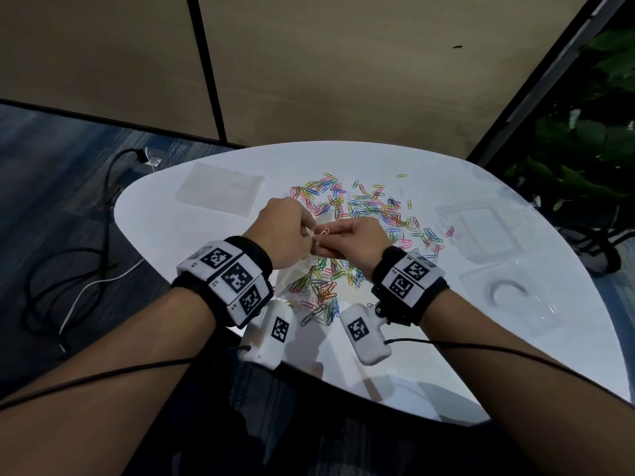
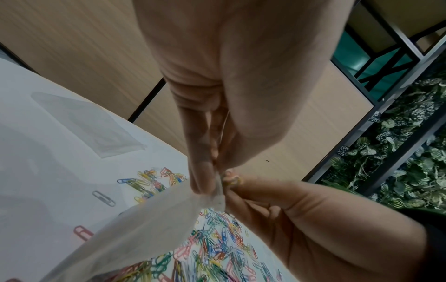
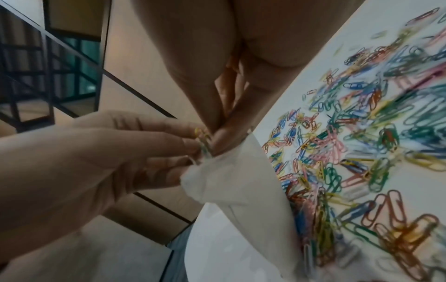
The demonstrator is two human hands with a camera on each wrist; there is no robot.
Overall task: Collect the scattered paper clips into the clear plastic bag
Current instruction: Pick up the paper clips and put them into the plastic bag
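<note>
Now my left hand (image 1: 287, 231) pinches the bag (image 3: 231, 183) mouth; my right hand (image 1: 357, 240) grips clips (image 3: 204, 141). Narrow opening: clips may spill outside.

White rounded table (image 1: 213, 255), and it's carrying plenty: a wide scatter of coloured paper clips (image 1: 369, 204) across the middle, one yellow clip (image 1: 401, 175) lying apart at the far side. Far left, a flat clear plastic sleeve (image 1: 220, 191). Right side, a clear plastic tray (image 1: 481, 228), and nearer, a clear lid (image 1: 512, 297).
</note>
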